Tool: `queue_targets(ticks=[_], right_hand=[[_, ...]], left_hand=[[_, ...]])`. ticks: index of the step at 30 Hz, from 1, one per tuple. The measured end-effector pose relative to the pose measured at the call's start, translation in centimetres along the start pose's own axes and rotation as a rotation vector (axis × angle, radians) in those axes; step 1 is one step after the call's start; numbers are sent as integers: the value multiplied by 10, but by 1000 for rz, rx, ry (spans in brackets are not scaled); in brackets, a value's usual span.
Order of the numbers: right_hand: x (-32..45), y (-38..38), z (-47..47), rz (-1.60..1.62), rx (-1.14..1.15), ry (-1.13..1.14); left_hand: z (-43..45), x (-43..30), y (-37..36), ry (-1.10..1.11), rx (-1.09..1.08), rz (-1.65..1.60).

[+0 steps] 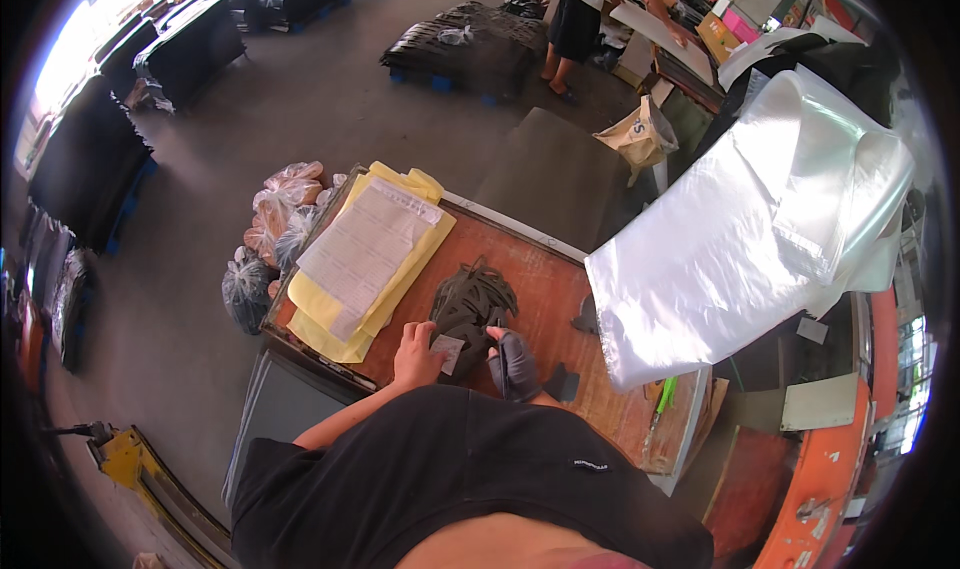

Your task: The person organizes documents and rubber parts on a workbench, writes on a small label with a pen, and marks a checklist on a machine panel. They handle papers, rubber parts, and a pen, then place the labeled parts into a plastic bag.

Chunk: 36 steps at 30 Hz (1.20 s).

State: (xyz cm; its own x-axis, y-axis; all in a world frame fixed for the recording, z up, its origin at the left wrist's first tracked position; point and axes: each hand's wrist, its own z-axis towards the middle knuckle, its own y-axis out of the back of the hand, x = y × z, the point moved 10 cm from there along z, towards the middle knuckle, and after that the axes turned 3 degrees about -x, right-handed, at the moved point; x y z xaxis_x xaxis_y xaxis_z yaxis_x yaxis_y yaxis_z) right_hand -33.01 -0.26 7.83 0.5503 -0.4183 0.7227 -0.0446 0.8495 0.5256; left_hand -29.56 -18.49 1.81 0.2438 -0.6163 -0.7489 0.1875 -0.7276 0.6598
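Note:
On a reddish-brown wooden tabletop (536, 299) in front of me lies a bundle of dark grey cut strips (474, 291), looped and piled together. My left hand (417, 355) is bare and grips the edge of a small printed paper label (448, 350) at the near end of the bundle. A grey fingerless glove covers my right hand (516, 366), just right of the bundle. Its fingers are closed around a thin dark pen (500, 336), partly hidden by the glove.
Left of the bundle, a printed sheet (367, 250) lies on yellow paper or bags (326, 336). Clear plastic sheeting (697, 284) covers the table's right side, near a green-handled tool (665, 396). Filled plastic bags (285, 209) stand beyond the left edge. A person (581, 13) works farther off.

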Motion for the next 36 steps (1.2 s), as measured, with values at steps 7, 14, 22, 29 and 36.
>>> queue_targets(ticks=[7, 14, 22, 29, 36], right_hand=[[26, -8, 6, 47, 79, 74], [-95, 18, -31, 72, -150, -356], [-249, -55, -133, 186, 36, -1072], [-261, -112, -130, 226, 147, -1093], [-235, -156, -118, 281, 247, -1035]], left_hand=[[2, 72, -56, 396, 210, -724], [-1, 53, -46, 495, 275, -920], [2, 135, -114, 935, 378, -918], [12, 137, -137, 960, 481, -1051], [22, 37, -105, 835, 614, -1431]])
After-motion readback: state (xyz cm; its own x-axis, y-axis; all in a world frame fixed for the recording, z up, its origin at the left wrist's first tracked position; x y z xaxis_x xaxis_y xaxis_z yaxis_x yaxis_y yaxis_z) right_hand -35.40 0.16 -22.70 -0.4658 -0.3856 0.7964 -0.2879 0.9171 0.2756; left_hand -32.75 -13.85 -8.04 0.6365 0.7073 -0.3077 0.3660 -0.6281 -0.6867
